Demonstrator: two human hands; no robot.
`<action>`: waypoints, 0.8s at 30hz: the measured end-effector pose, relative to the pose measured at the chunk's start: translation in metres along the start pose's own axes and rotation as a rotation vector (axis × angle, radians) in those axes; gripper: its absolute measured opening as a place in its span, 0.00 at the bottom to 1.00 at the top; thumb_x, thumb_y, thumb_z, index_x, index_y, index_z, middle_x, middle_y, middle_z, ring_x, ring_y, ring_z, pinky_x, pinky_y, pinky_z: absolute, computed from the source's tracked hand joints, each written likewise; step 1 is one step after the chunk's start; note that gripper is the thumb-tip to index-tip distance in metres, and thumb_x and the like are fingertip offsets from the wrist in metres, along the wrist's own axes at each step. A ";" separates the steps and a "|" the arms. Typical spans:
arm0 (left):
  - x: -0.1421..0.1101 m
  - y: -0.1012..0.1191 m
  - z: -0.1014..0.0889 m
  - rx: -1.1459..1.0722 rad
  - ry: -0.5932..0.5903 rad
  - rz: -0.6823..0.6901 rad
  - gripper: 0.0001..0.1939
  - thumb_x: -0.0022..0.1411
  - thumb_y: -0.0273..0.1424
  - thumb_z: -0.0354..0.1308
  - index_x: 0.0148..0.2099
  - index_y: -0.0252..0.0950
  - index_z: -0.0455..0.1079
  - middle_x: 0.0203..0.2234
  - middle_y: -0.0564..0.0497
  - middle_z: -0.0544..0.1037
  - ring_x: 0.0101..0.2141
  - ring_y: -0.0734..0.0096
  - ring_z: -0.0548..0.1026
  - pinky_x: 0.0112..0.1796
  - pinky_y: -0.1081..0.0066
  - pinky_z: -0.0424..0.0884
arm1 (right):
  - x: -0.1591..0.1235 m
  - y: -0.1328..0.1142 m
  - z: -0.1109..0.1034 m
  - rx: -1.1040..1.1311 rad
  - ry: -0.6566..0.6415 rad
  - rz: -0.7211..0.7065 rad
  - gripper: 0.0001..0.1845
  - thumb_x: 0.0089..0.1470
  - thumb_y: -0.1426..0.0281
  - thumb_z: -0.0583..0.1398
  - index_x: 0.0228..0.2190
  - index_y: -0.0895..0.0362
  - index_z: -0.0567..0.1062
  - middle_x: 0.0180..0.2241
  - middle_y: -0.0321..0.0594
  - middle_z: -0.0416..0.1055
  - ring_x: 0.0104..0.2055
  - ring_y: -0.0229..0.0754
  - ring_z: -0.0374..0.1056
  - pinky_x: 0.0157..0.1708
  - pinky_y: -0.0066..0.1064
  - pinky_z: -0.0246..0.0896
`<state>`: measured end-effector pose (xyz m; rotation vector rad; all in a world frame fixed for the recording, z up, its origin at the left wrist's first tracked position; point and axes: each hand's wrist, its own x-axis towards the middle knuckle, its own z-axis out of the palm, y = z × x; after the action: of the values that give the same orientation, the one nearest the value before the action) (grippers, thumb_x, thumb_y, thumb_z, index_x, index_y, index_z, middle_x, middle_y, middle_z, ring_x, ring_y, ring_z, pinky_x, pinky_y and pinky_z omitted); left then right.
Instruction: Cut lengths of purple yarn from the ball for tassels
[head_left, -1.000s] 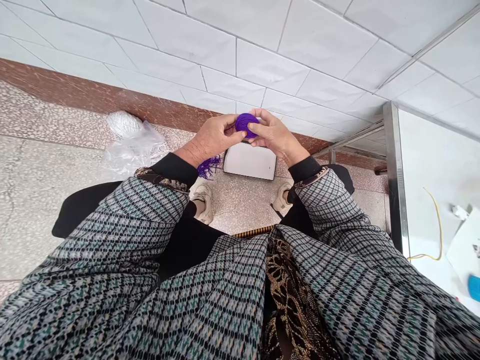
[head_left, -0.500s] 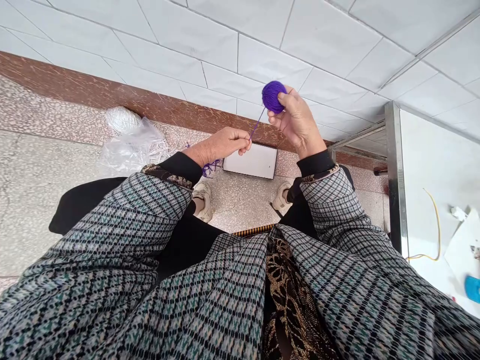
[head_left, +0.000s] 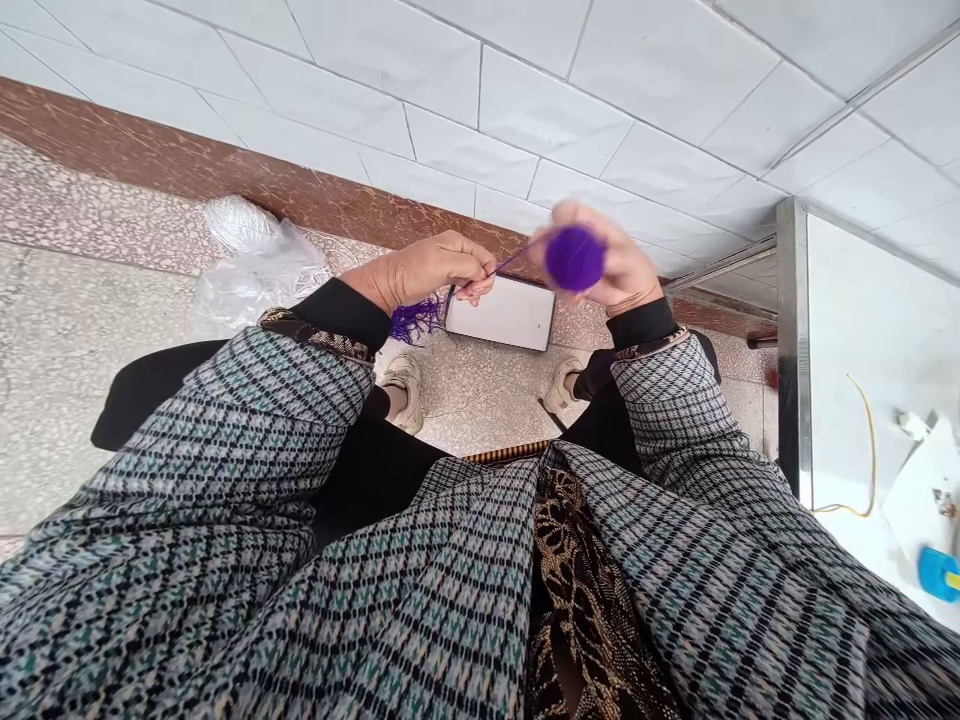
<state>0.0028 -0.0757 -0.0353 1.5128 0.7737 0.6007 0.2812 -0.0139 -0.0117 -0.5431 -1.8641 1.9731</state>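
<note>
My right hand [head_left: 615,262] holds a round ball of purple yarn [head_left: 575,258], blurred by motion, in front of the tiled wall. A taut strand of yarn [head_left: 514,259] runs from the ball to my left hand [head_left: 442,268], whose fingers are pinched closed around it. Below my left wrist hangs or lies a tangle of loose purple yarn [head_left: 416,320]; where it joins the strand is hidden behind the hand. Under both hands, a white box [head_left: 501,312] with a dark edge rests on the floor.
A clear plastic bag [head_left: 259,275] and a skein of white yarn [head_left: 238,224] lie on the speckled floor at left. To the right stands a white table [head_left: 840,330] with a metal edge, a yellow cord [head_left: 872,440] and a blue object [head_left: 937,573] on it.
My right hand has turned and come down with the ball, which now faces me in front of the fingers. My left hand has shifted slightly left, still pinching the strand.
</note>
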 end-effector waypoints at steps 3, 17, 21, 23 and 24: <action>0.001 0.001 0.006 0.014 0.000 -0.022 0.19 0.62 0.45 0.62 0.24 0.41 0.67 0.23 0.49 0.66 0.25 0.67 0.66 0.45 0.51 0.80 | 0.009 0.000 0.005 0.183 0.478 -0.183 0.46 0.50 0.32 0.73 0.52 0.49 0.66 0.53 0.42 0.72 0.39 0.39 0.65 0.34 0.30 0.72; -0.001 0.007 0.001 0.160 0.073 -0.085 0.17 0.59 0.44 0.65 0.23 0.41 0.72 0.22 0.45 0.72 0.30 0.58 0.77 0.44 0.53 0.84 | 0.003 0.005 0.014 0.068 -0.044 0.154 0.39 0.45 0.52 0.83 0.51 0.54 0.76 0.42 0.39 0.79 0.35 0.39 0.72 0.29 0.26 0.68; 0.001 -0.002 0.004 0.174 0.061 -0.155 0.19 0.59 0.48 0.65 0.23 0.42 0.70 0.24 0.45 0.73 0.33 0.56 0.79 0.47 0.53 0.84 | -0.001 0.002 0.000 0.392 0.342 -0.072 0.49 0.34 0.48 0.84 0.55 0.50 0.78 0.41 0.36 0.79 0.26 0.35 0.59 0.21 0.25 0.56; -0.002 -0.006 0.005 0.142 0.055 -0.206 0.22 0.59 0.50 0.65 0.23 0.42 0.67 0.26 0.44 0.73 0.35 0.55 0.80 0.48 0.51 0.83 | -0.003 -0.007 -0.012 0.699 0.379 -0.294 0.43 0.33 0.62 0.83 0.52 0.49 0.80 0.37 0.33 0.76 0.25 0.34 0.54 0.20 0.24 0.53; -0.006 -0.009 0.004 0.106 0.040 -0.225 0.22 0.59 0.50 0.65 0.23 0.42 0.66 0.26 0.44 0.72 0.34 0.55 0.79 0.47 0.49 0.83 | -0.006 -0.014 -0.018 0.940 0.366 -0.418 0.37 0.36 0.67 0.81 0.51 0.49 0.81 0.37 0.34 0.74 0.26 0.35 0.53 0.20 0.24 0.53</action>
<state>0.0010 -0.0829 -0.0437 1.4879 1.0051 0.4278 0.2954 -0.0011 0.0014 -0.1743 -0.6256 1.9934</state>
